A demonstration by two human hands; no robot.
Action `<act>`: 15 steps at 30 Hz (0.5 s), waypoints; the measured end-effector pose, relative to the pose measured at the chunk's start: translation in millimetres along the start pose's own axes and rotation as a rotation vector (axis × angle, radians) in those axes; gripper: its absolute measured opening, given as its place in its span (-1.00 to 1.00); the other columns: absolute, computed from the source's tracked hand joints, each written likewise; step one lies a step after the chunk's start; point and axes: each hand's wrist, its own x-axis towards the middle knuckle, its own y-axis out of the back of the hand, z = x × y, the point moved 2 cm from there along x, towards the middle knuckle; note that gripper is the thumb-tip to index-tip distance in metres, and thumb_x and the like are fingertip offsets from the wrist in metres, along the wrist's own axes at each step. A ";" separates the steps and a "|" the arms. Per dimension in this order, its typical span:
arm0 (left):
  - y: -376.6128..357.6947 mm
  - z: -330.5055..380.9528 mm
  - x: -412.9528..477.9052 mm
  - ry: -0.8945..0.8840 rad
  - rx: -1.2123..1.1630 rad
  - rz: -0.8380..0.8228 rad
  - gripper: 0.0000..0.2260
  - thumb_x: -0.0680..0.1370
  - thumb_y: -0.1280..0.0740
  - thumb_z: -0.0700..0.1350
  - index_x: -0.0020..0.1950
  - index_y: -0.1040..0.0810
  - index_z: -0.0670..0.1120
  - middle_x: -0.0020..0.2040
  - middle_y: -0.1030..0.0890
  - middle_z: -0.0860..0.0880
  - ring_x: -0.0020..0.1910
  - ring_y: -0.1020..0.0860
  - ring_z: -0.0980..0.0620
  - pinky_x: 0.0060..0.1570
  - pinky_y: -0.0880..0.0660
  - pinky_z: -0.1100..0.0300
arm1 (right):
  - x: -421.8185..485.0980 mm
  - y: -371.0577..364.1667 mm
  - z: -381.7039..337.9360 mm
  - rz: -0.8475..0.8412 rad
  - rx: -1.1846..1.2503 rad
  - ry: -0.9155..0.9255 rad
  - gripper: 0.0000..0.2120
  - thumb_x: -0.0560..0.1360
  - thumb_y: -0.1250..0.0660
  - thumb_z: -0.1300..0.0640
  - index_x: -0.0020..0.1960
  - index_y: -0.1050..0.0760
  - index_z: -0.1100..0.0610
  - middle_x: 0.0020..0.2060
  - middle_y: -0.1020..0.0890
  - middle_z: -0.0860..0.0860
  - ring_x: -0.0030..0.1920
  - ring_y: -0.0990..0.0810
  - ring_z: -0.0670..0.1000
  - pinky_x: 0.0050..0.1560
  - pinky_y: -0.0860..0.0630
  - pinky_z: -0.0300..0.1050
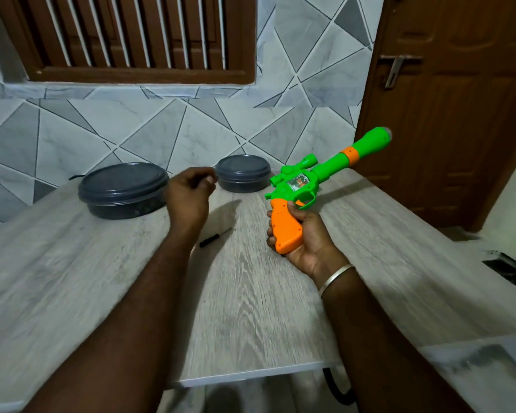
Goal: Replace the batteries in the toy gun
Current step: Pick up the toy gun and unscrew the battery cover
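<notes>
- Head view: the right hand [303, 234] is wrapped around the orange handle of the toy gun [310, 180] and holds it above the tabletop [251, 293]. Its long axis runs from the handle up and away to the right, with the muzzle toward the door [447, 114].
- The left hand [188, 195] hangs in the air left of the gun, fingers loosely curled on nothing; it is the free grip.
- A black pen-like tool [213, 238], perhaps a screwdriver, lies on the tabletop between the two arms, nearer the left hand.
- Two lidded grey bowls [122, 189] stand at the far edge; the near tabletop is bare, leaving room to work.
- No batteries are visible.
</notes>
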 end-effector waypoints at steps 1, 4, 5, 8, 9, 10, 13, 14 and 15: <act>3.9 1.9 0.9 0.007 -0.043 0.039 -0.84 0.55 -0.38 -0.33 0.01 -0.69 -0.11 -0.07 -0.72 -0.13 -0.01 -0.71 -0.06 0.10 -0.64 0.03 | 0.0 -0.6 0.3 -0.007 0.004 0.004 -0.63 0.61 -0.15 -0.04 0.06 -0.48 0.29 -0.27 -0.50 0.15 -0.30 -0.46 0.05 -0.47 -0.48 -0.22; 6.3 3.3 -1.8 0.010 0.016 0.046 -0.84 0.56 -0.36 -0.34 0.00 -0.68 -0.13 -0.12 -0.71 -0.13 -0.09 -0.71 -0.05 0.05 -0.66 0.03 | 0.5 -1.4 1.1 -0.014 0.024 0.019 -0.63 0.62 -0.14 -0.03 0.08 -0.46 0.30 -0.25 -0.50 0.15 -0.30 -0.45 0.04 -0.48 -0.47 -0.23; 4.1 4.0 -3.4 0.008 0.070 0.012 -0.85 0.56 -0.36 -0.34 0.01 -0.68 -0.15 -0.14 -0.70 -0.12 -0.13 -0.70 -0.05 0.01 -0.67 0.02 | 0.7 -0.5 1.0 -0.009 0.030 0.026 -0.62 0.62 -0.14 -0.03 0.11 -0.45 0.30 -0.24 -0.50 0.15 -0.29 -0.46 0.04 -0.48 -0.47 -0.22; -10.4 16.3 -15.0 -0.054 0.234 -0.190 -0.90 0.57 -0.40 -0.26 0.04 -0.69 -0.17 -0.17 -0.71 -0.12 -0.24 -0.68 -0.02 -0.18 -0.65 0.09 | 1.8 2.5 1.5 0.010 0.040 0.051 -0.59 0.61 -0.15 -0.03 0.20 -0.44 0.31 -0.22 -0.52 0.15 -0.29 -0.48 0.04 -0.47 -0.48 -0.21; -18.8 20.7 -22.0 -0.079 0.275 -0.286 -0.92 0.56 -0.42 -0.22 0.02 -0.70 -0.16 -0.19 -0.71 -0.09 -0.27 -0.68 0.01 -0.25 -0.61 0.16 | 2.4 3.0 1.8 0.011 0.051 0.063 -0.59 0.61 -0.14 -0.03 0.22 -0.43 0.31 -0.21 -0.53 0.16 -0.29 -0.48 0.04 -0.47 -0.47 -0.21; -28.1 23.5 -30.4 -0.085 0.300 -0.385 -0.92 0.55 -0.45 -0.17 -0.01 -0.71 -0.16 -0.24 -0.70 -0.07 -0.31 -0.66 0.06 -0.31 -0.57 0.23 | 2.6 2.8 1.7 0.008 0.066 0.079 -0.60 0.61 -0.14 -0.02 0.23 -0.43 0.29 -0.20 -0.54 0.15 -0.30 -0.49 0.05 -0.48 -0.46 -0.22; -54.6 20.3 -52.1 -0.024 0.336 -0.579 -0.73 0.43 -0.57 0.04 -0.12 -0.68 -0.15 -0.31 -0.67 -0.03 -0.38 -0.60 0.15 -0.38 -0.48 0.29 | 5.9 3.2 1.8 -0.010 0.091 0.138 -0.64 0.62 -0.09 -0.01 0.21 -0.47 0.20 -0.15 -0.65 0.13 -0.28 -0.59 0.07 -0.47 -0.44 -0.23; -60.1 18.1 -55.2 -0.011 0.381 -0.568 -0.66 0.36 -0.60 0.12 -0.13 -0.66 -0.12 -0.30 -0.66 0.00 -0.37 -0.58 0.17 -0.38 -0.47 0.32 | 7.1 3.4 1.8 -0.011 0.094 0.152 -0.63 0.62 -0.07 -0.03 0.21 -0.49 0.19 -0.11 -0.68 0.15 -0.24 -0.63 0.09 -0.42 -0.45 -0.20; -63.3 16.9 -56.7 -0.004 0.421 -0.545 -0.61 0.30 -0.61 0.17 -0.13 -0.65 -0.09 -0.30 -0.65 0.03 -0.36 -0.56 0.19 -0.38 -0.44 0.37 | 8.3 4.3 1.8 -0.010 0.100 0.161 -0.61 0.62 -0.07 -0.04 0.22 -0.49 0.19 -0.06 -0.70 0.17 -0.18 -0.66 0.10 -0.34 -0.48 -0.16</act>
